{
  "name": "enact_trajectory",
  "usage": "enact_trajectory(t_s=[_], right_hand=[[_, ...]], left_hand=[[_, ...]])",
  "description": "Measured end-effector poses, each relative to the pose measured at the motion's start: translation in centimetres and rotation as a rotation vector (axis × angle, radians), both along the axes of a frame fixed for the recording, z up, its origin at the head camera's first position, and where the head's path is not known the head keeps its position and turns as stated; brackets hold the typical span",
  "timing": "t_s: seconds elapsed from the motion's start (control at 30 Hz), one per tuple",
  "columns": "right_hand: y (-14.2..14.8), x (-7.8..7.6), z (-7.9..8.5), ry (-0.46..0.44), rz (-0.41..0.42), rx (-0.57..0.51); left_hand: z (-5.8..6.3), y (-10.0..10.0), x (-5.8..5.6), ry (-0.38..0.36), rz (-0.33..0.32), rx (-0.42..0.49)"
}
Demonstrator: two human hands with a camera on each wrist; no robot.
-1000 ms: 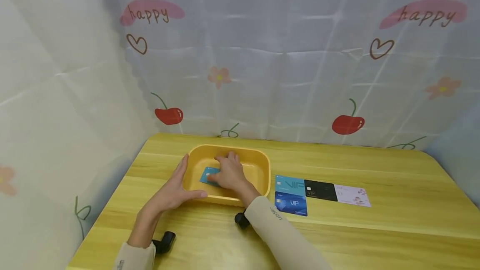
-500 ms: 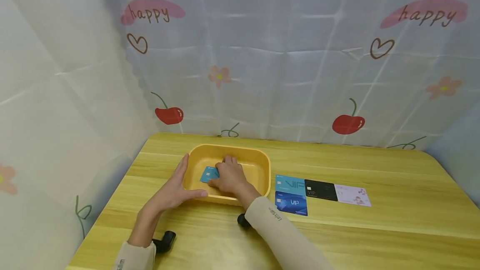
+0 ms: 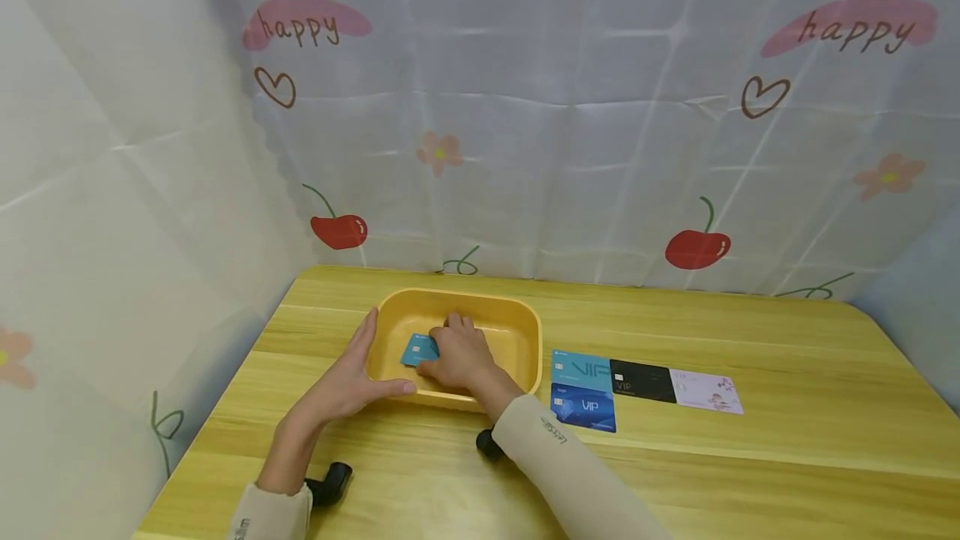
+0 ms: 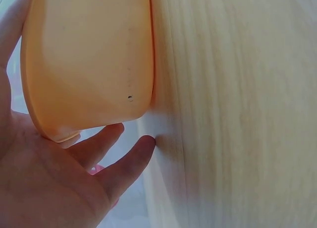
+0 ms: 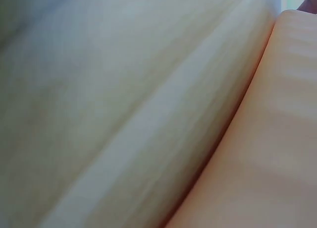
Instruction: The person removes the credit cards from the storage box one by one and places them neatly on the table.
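Note:
A yellow plastic tray [image 3: 517, 348] stands on the table, with a light-blue card [image 3: 418, 348] inside. My right hand [image 3: 461, 352] reaches into it, fingers curled and the thumb and forefinger at opposite long edges of that card, gripping it. The hand covers the card's right part. At the tray's front left corner, my left hand [image 3: 345, 377] rests with the thumb along the front wall and extended fingers along the left side. The left wrist view shows these spread fingers [image 4: 126, 168] against the tray wall [image 4: 94, 64]. In the right wrist view only the tray's outside [image 5: 267, 139] shows clearly.
Right of the tray lie a teal VIP card [image 3: 581, 369], a black card [image 3: 642, 380], a pink card [image 3: 707, 391] and, below the teal one, a dark-blue VIP card [image 3: 583, 407]. A patterned curtain [image 3: 555, 148] hangs behind the wooden table [image 3: 810, 440].
My right hand's fingers have drawn in and curled at the card, with the thumb moved to its lower edge. The left hand and the tray stay in place.

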State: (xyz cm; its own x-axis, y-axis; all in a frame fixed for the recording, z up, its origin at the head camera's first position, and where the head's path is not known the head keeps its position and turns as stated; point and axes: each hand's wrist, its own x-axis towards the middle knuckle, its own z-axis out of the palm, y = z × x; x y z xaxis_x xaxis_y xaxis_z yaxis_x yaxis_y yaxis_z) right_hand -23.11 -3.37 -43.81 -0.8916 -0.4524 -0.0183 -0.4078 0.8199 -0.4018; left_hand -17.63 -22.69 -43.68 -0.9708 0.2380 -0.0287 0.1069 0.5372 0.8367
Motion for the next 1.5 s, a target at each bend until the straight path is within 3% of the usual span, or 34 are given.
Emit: enact_trajectory(t_s=[0.5,1.23,1.5], right_hand=[[-0.1,-0.1,0.1,-0.007,-0.014,-0.124],[-0.3,1.0,0.9,0.17,0.026,-0.189],[0.2,1.5,1.3,0.175,0.048,-0.233]], left_hand=[[0.1,0.0,0.1,0.009,-0.012,0.014],[-0.1,-0.2,-0.1,0.03,-0.023,0.006],[0.0,-0.2,-0.1,0.023,-0.025,0.001]])
